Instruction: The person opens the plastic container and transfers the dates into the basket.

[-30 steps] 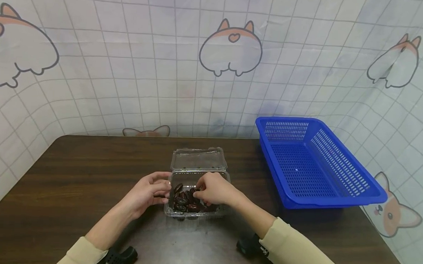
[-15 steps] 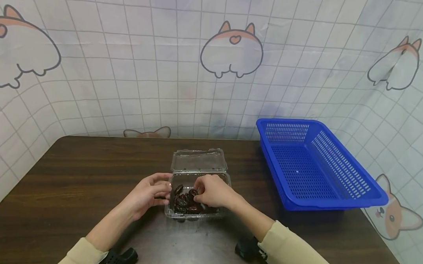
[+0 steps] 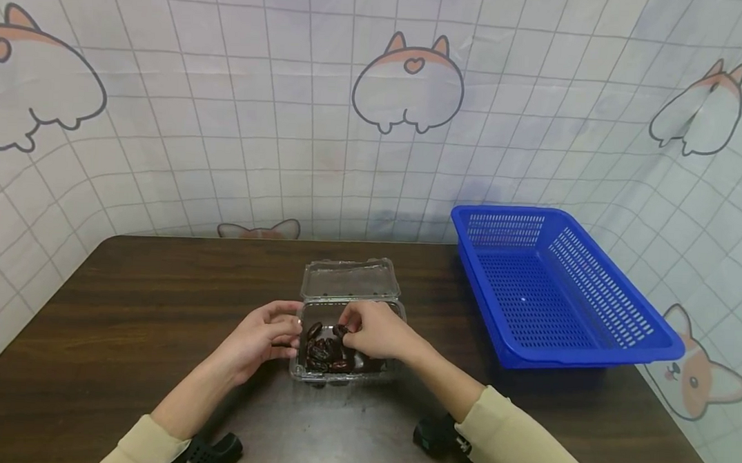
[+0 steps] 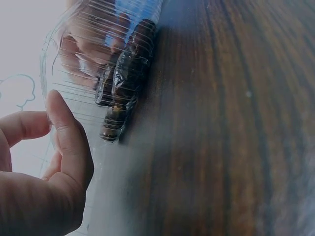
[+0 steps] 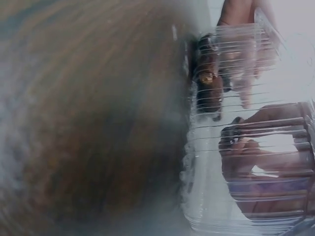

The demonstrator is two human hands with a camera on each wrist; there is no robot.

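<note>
A clear plastic clamshell box (image 3: 346, 378) stands on the table with its lid (image 3: 351, 280) folded back. Dark brown, glossy dates (image 3: 322, 354) lie mostly in its near left part. My right hand (image 3: 380, 331) reaches inside and pinches one date (image 3: 340, 330) between thumb and fingers, also visible through the ribbed wall in the right wrist view as a dark date (image 5: 230, 135). At the box's left side, my left hand (image 3: 260, 343) holds the wall. The left wrist view shows its thumb and a fingertip meeting at the rim, the other fingers partly hidden.
A blue perforated plastic basket (image 3: 580, 354) stands at the back right of the dark wood table (image 3: 156, 305). A white sheet (image 3: 275, 151) with grid lines and cartoon dogs hangs behind and at the sides. A dark wrist device (image 3: 212, 452) is on each forearm.
Within the box, my right fingers have shifted slightly, and the pinched date now shows more plainly at their tips. My left hand stays at the box's side.
</note>
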